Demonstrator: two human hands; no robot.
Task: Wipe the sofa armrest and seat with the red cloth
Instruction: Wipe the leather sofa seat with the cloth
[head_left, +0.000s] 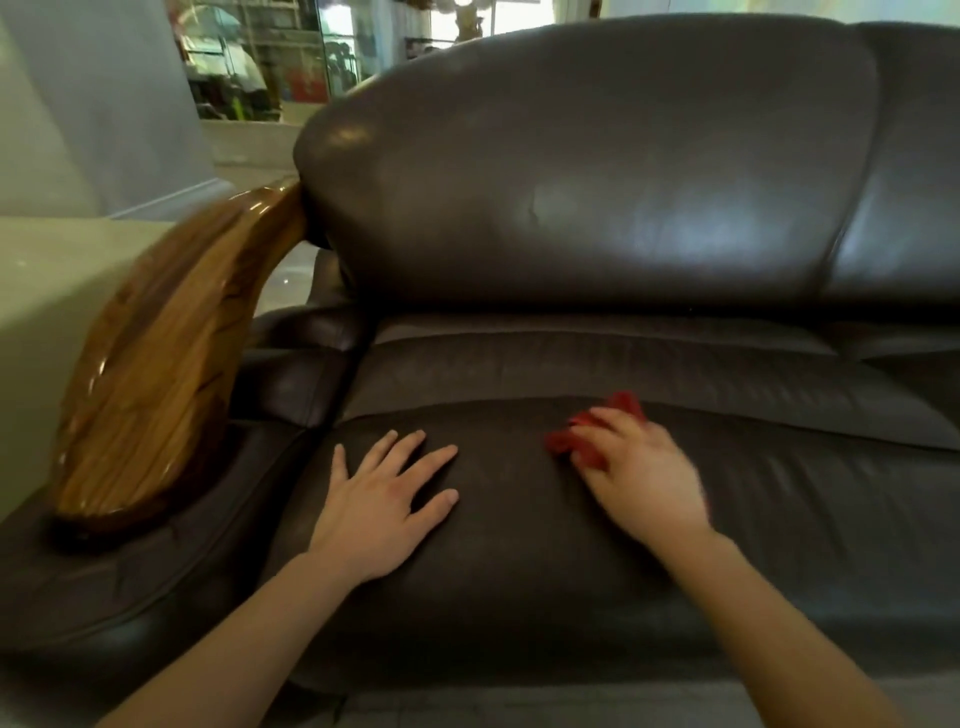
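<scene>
A dark brown leather sofa fills the view; its seat cushion lies in front of me. The armrest at the left has a glossy curved wooden top over dark leather padding. My right hand presses a crumpled red cloth onto the middle of the seat, with the cloth showing past my fingers. My left hand rests flat on the seat, fingers spread, a little right of the armrest. It holds nothing.
The leather backrest rises behind the seat. A pale wall and floor lie left of the armrest. A glass display area with shelves stands far behind the sofa.
</scene>
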